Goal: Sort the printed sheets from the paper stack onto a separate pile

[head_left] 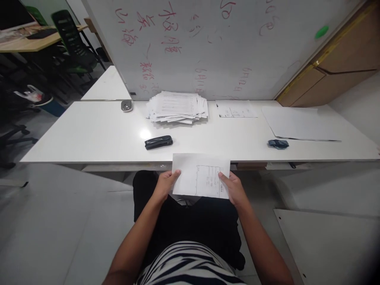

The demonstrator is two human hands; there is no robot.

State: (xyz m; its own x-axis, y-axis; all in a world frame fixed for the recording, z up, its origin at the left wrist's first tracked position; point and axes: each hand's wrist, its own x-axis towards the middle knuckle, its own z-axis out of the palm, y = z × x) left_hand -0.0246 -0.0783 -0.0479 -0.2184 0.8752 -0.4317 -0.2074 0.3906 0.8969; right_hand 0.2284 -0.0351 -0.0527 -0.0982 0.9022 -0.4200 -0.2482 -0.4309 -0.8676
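Note:
A printed sheet of paper [187, 178] is held over my lap, just in front of the desk's near edge. My left hand [166, 183] grips its left side, thumb on top and fingers underneath. On the opposite side my right hand [234, 187] pinches the paper the same way, its thumb near the printed box. Whether it is one sheet or several together, I cannot tell. Beyond the paper, a black stapler [158, 142] lies on the white desk [97, 134]. Farther back sits a thick, uneven stack of papers [178, 107].
A single printed sheet [237, 109] and larger blank sheets [299, 123] lie at the back right, near a small dark crumpled item [278, 144]. A small grey-and-white device [126, 105] sits back left. A whiteboard [208, 47] and cardboard boxes [341, 59] stand behind.

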